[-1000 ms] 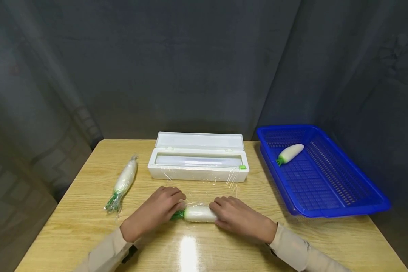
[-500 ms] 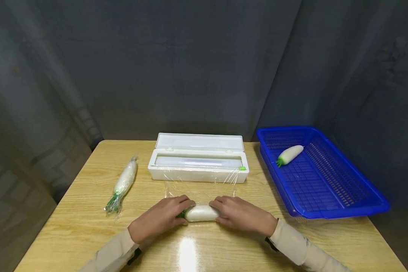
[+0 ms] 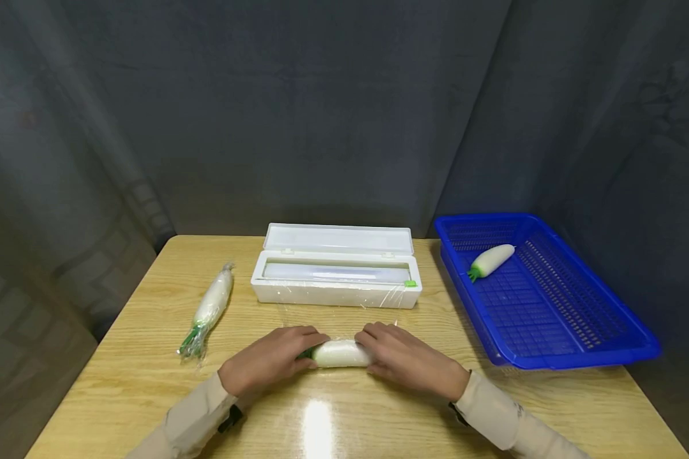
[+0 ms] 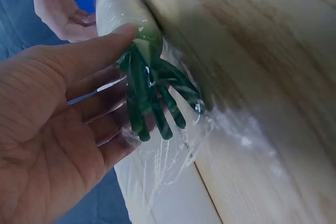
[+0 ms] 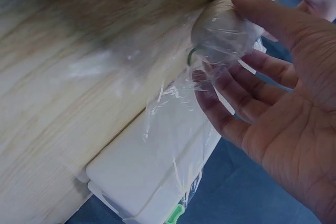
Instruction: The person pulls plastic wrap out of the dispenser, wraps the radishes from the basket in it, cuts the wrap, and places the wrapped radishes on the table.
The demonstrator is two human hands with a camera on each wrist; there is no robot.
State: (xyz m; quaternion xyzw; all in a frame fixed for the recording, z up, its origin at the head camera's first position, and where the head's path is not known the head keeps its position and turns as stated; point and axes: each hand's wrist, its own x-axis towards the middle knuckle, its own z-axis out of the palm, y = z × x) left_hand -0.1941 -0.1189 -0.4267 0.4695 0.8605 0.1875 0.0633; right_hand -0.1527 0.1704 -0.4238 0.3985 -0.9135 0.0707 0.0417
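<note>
A white radish lies crosswise before me, wrapped in clear cling film. My left hand grips its leaf end, thumb on one side and fingers round the other; in the left wrist view the green leaves show through the film. At the root end my right hand holds the radish the same way, with crinkled film across the fingertips. Film stretches from the radish back to an open white cling film dispenser, which has a green slider.
Another film-wrapped radish lies on the wooden table to the left. A blue plastic basket at the right holds an unwrapped radish. Dark curtains hang behind the table.
My left hand has slid right, closer over the leaf end of the radish. The radish has shifted slightly away from me, towards the dispenser, with both hands on it.
</note>
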